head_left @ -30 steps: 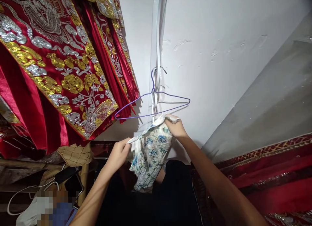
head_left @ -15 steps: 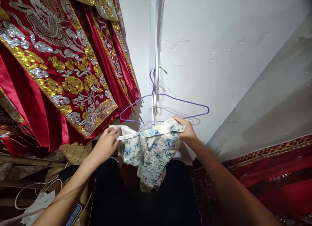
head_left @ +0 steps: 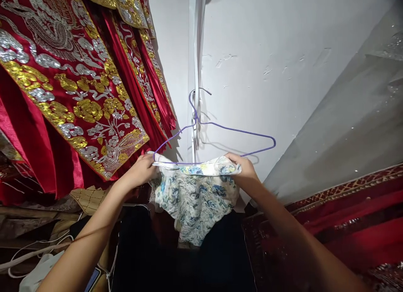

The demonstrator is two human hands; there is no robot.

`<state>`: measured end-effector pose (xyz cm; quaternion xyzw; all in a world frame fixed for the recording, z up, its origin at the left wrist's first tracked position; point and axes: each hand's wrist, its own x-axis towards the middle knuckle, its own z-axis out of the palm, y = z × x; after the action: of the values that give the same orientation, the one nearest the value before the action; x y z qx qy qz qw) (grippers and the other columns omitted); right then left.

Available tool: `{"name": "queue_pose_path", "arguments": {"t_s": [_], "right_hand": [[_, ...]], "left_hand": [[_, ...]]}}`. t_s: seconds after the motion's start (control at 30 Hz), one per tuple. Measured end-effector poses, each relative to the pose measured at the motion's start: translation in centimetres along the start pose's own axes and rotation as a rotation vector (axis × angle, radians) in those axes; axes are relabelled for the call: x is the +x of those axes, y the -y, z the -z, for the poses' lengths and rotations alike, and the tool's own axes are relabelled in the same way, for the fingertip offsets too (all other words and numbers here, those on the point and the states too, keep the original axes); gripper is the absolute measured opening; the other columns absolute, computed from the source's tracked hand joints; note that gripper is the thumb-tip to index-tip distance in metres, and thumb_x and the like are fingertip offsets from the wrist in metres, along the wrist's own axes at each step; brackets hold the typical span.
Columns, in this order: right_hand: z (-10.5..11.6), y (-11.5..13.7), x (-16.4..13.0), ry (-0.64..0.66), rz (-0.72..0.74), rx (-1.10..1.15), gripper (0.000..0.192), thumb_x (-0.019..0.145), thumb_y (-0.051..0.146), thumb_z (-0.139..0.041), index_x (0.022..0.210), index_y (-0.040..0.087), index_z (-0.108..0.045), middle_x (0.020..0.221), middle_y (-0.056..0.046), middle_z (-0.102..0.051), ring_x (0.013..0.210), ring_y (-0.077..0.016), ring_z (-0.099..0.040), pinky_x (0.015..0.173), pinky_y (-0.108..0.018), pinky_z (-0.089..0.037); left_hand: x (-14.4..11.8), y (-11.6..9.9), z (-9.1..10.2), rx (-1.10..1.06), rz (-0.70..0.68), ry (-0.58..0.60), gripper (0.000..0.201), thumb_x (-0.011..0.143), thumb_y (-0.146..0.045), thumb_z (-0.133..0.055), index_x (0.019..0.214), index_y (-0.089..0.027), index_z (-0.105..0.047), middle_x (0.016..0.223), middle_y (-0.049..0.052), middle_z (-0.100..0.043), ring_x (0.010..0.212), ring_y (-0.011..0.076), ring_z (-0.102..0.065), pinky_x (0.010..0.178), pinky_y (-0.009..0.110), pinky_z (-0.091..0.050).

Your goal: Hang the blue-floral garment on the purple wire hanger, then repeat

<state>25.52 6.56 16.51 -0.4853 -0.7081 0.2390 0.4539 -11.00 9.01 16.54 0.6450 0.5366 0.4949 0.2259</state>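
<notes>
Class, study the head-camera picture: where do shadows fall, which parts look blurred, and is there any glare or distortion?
Head view: the purple wire hanger casts a soft shadow on the white wall; the right hand and its forearm are motion-blurred, the left hand sharper; the floral cloth is evenly lit; sequins on the red embroidered fabric glint; the lower middle is dark; wide-angle bending skews the edges.

Red embroidered drapes [head_left: 63,95] cut off top/left; hanger [head_left: 217,134] bottom bar partly behind floral cloth [head_left: 195,191].
</notes>
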Motion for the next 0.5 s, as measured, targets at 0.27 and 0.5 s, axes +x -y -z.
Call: {"name": "queue_pose_path", "arguments": {"t_s": [0.27, 0.5], "right_hand": [[-0.3, 0.8, -0.3, 0.234, 0.022, 0.191, 0.016, 0.073, 0.021, -0.063, 0.084, 0.018, -0.073, 0.083, -0.004, -0.071, 0.081, -0.0228, -0.064, 0.068, -0.029, -0.047], [1.2, 0.4, -2.0, -0.084, 0.025, 0.204, 0.096, 0.075, 0.026, -0.075, 0.160, 0.025, -0.029, 0.082, -0.003, -0.070, 0.065, -0.0207, -0.061, 0.061, -0.032, -0.049]], "left_hand": [[0.8, -5.0, -1.2, 0.175, -0.398, 0.092, 0.019, 0.089, -0.018, -0.049, 0.094, -0.021, -0.067, 0.117, 0.009, -0.068, 0.114, 0.0273, -0.060, 0.106, 0.040, -0.041], [0.4, -3.5, -1.5, 0.179, -0.519, 0.041, 0.054, 0.080, -0.004, -0.047, 0.128, -0.023, -0.064, 0.120, 0.008, -0.067, 0.112, 0.0256, -0.061, 0.103, 0.036, -0.044]]}}
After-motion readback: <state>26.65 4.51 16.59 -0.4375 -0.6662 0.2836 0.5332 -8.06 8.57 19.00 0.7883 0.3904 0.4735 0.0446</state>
